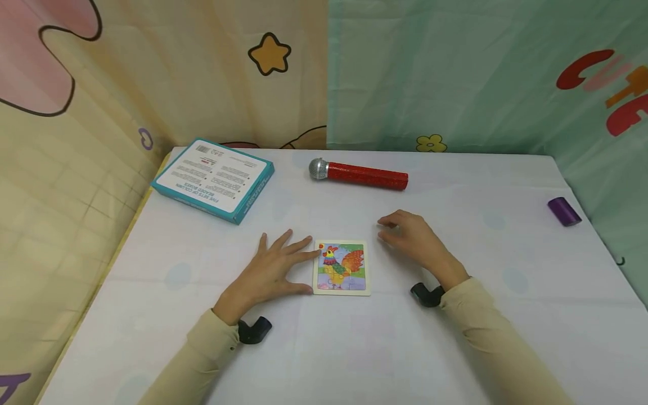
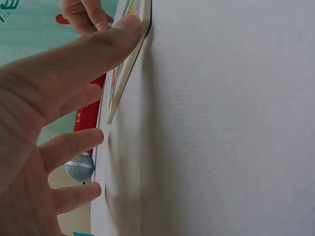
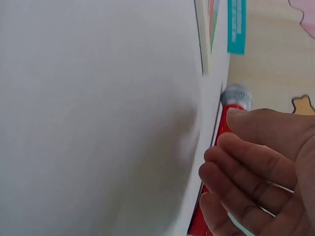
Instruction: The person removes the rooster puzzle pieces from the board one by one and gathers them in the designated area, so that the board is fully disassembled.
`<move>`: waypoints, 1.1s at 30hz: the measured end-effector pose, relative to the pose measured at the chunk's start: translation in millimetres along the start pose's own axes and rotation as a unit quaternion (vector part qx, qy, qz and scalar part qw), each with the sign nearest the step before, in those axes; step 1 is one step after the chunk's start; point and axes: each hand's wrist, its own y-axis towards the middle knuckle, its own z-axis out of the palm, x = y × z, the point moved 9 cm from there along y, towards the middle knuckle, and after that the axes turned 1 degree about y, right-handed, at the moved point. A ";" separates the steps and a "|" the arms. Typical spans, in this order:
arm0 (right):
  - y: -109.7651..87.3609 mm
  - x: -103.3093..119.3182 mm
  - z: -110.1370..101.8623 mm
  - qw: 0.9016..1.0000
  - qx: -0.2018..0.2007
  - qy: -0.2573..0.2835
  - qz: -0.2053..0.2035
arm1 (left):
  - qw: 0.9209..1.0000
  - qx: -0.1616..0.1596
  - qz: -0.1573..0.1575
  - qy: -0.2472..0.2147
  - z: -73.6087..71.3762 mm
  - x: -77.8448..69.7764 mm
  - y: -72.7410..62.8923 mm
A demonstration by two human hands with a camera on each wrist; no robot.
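A small square jigsaw puzzle [image 1: 341, 268] with a rooster picture and a cream frame lies flat on the white table. My left hand [image 1: 270, 273] is at its left side with fingers spread; the thumb and index fingertips touch or nearly touch the frame's left edge. In the left wrist view, the thumb [image 2: 130, 25] overlaps the puzzle's edge [image 2: 129, 64]. To the puzzle's upper right hovers my right hand [image 1: 417, 242], its fingers loosely bent. Nothing shows between those fingers in the right wrist view, where part of the puzzle frame [image 3: 203, 39] appears above the hand.
Behind the puzzle lies a red microphone [image 1: 367, 175] with a silver head. A teal-edged flat box [image 1: 215, 177] sits at the back left, printed side up. At the far right is a small purple cylinder [image 1: 564, 211]. Patterned curtains [image 1: 430, 73] border the table.
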 end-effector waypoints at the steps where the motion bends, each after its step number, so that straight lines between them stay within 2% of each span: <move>1: 1.6 6.9 4.5 1.000 0.007 -0.001 -0.012 | 1.000 0.002 0.001 -0.002 0.5 -0.4 0.0; 7: 9.0 45.1 29.2 0.996 0.055 0.004 -0.072 | 1.000 -0.009 0.015 0.007 -1.1 -2.5 2.4; 13: 14.5 72.3 52.5 0.990 0.099 0.002 -0.098 | 0.999 -0.025 0.032 0.011 -1.8 -5.8 5.4; 21: 19.5 82.6 67.2 0.989 0.110 -0.015 -0.096 | 0.998 -0.025 0.051 0.016 -2.9 -10.7 7.7; 25: 21.5 85.0 70.7 0.989 0.111 -0.041 -0.093 | 0.998 -0.024 0.056 0.010 -3.4 -12.1 9.1; 33: 24.4 87.4 68.0 0.987 0.115 -0.088 -0.068 | 0.999 -0.010 0.040 -0.012 0.0 -9.1 11.3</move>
